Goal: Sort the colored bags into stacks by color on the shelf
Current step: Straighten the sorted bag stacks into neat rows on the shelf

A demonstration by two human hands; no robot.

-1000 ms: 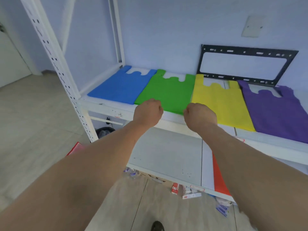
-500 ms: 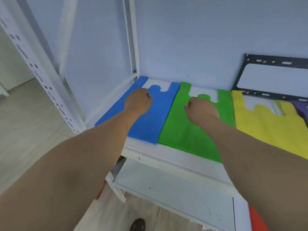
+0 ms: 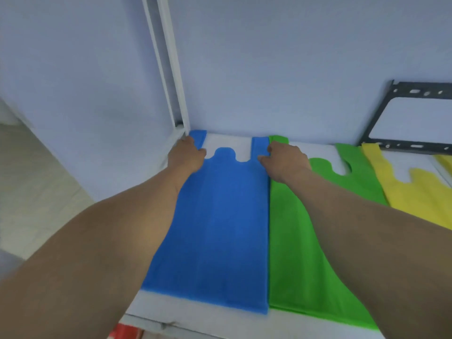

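Observation:
A blue bag (image 3: pixel 220 228) lies flat on the white shelf (image 3: pixel 156 311), handles toward the wall. My left hand (image 3: pixel 187 155) pinches its left handle strap and my right hand (image 3: pixel 285 159) pinches its right handle strap. Right beside it lies a green bag (image 3: pixel 300 253), partly under my right forearm. A yellow bag (image 3: pixel 411 192) lies further right, cut off by the frame edge.
A white shelf upright (image 3: pixel 171 69) stands in the back left corner against the pale blue wall. A black metal bracket (image 3: pixel 381 113) leans on the wall at the right. Something red (image 3: pixel 124 331) shows below the shelf's front edge.
My view has moved closer and to the left. Both hands have gone from fists above the bags forward to the blue bag's handles and taken hold of them.

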